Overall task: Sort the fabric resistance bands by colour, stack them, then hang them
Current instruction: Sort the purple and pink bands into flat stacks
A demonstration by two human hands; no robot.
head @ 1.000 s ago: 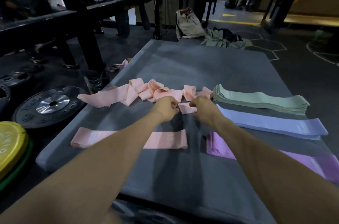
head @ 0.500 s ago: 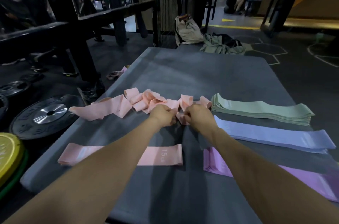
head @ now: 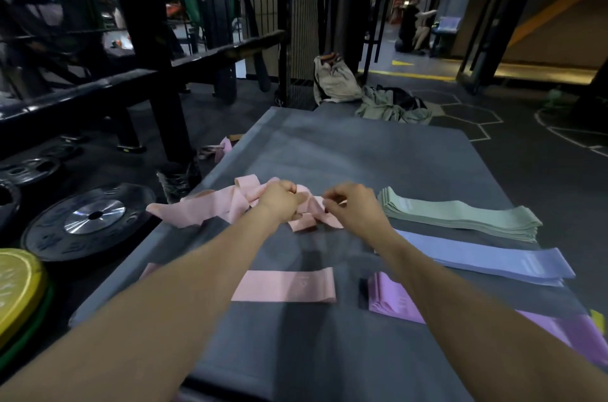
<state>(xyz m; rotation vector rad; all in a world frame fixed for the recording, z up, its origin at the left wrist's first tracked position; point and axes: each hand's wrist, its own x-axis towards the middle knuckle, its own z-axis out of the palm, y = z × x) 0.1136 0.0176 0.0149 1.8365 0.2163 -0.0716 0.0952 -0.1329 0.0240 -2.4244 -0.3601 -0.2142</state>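
A tangled heap of pink bands (head: 217, 207) lies across the middle of the grey mat (head: 329, 151). My left hand (head: 279, 201) grips a bunch of that pink fabric. My right hand (head: 353, 207) pinches a pink band just beside it. One flat pink band (head: 286, 286) lies nearer me, partly under my left forearm. To the right sit a green stack (head: 460, 215), a blue band stack (head: 487, 258) and a purple stack (head: 394, 299), each laid flat.
Black weight plates (head: 88, 220) and a yellow plate (head: 16, 286) lie on the floor left of the mat. A dark rack (head: 148, 56) stands behind them. More pink bands (head: 217, 148) lie on the floor at the mat's left edge. Clothes and a bag (head: 332, 79) sit beyond the far end.
My hands have lifted slightly and drawn apart within the pink heap, pulling one band up. The view has tilted upward a little. The sorted stacks have not moved.
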